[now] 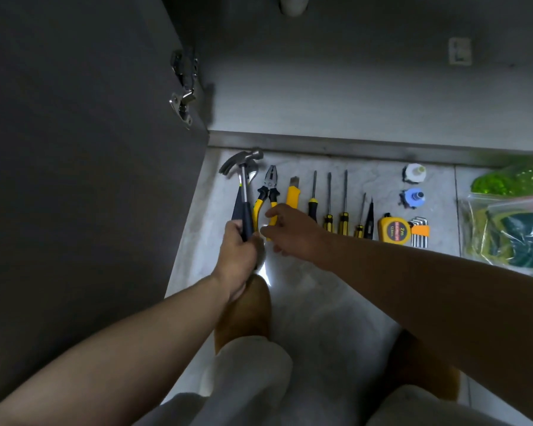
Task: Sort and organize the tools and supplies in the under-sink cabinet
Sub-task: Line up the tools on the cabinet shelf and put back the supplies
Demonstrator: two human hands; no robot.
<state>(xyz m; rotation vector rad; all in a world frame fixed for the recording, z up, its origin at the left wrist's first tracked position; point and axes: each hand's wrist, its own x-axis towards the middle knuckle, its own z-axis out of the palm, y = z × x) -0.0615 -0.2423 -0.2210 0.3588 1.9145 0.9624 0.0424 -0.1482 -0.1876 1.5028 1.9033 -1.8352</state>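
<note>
Tools lie in a row on the pale floor in front of the open cabinet. My left hand point(237, 253) grips the black handle of a claw hammer point(244, 167), whose steel head points toward the cabinet. My right hand point(293, 232) hovers over the yellow-handled pliers point(268, 192), with thumb and fingers loosely curled around their handle ends. To the right lie a yellow utility knife point(293, 193), several screwdrivers point(329, 198), a yellow tape measure point(394, 230) and a set of hex keys point(419, 232).
A dark cabinet door point(83, 179) with a metal hinge point(183, 96) stands open on the left. Two small round caps point(413, 186) and plastic bags of green supplies point(511, 229) sit on the right. The cabinet sill point(351, 146) runs behind the tools. My knees fill the bottom.
</note>
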